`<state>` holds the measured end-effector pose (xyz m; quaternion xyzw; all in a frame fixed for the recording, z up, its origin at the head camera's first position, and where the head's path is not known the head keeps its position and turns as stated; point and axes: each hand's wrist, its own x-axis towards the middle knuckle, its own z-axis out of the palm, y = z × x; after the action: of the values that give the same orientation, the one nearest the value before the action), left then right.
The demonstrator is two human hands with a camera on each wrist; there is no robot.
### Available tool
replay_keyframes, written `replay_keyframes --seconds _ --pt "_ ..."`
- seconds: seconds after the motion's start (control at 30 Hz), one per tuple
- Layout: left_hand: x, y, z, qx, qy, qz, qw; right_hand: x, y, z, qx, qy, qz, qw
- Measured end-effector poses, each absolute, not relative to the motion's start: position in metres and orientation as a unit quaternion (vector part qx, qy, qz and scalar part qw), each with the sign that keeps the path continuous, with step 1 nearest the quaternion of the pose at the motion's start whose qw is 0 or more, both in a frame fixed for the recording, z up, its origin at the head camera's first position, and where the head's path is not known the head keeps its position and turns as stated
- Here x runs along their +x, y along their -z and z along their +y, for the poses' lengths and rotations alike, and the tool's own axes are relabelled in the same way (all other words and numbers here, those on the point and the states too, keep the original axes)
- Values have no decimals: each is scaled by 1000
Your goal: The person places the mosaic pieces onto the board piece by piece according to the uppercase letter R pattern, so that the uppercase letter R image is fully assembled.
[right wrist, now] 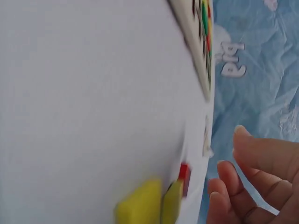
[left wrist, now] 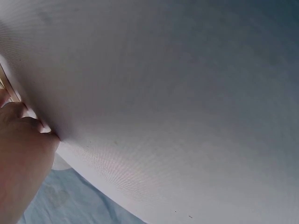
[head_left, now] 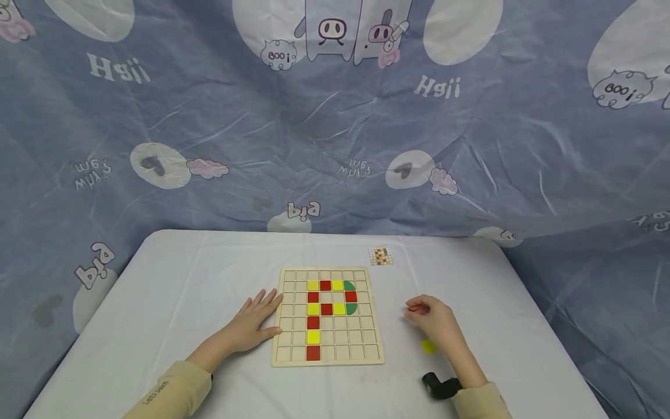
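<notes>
A square wooden grid board [head_left: 352, 336] lies on the table with red and yellow square tiles and two green rounded pieces [head_left: 349, 286] set in it, shaped like a letter P. My left hand [head_left: 251, 326] is spread flat beside it, fingertips and thumb at the board's left edge. To the right of the board my right hand [head_left: 434, 320] hovers with loosely bent fingers and nothing visible between them. Near it on the table are yellow pieces [right wrist: 140, 203] and a red piece [right wrist: 185, 178]; the head view shows only one yellow piece [head_left: 428, 347] beside the wrist.
A small card [head_left: 380, 255] printed with a coloured grid lies behind the board's right corner. By the right sleeve sits a black bent object [head_left: 441, 386]. White cloth [head_left: 235, 390] covers the table, and a blue patterned curtain [head_left: 293, 128] hangs behind it.
</notes>
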<state>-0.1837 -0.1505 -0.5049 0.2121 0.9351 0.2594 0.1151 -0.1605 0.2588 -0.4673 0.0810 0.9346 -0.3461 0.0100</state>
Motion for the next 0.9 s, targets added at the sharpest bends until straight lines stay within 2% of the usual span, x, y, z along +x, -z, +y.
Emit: replay_keyframes --seconds 0.4,0.9 --pt "-183 505 -150 214 -268 932 120 -157 484 302 107 319 941 47" --pt "-181 503 -149 211 -270 932 120 -153 480 293 106 316 941 65"
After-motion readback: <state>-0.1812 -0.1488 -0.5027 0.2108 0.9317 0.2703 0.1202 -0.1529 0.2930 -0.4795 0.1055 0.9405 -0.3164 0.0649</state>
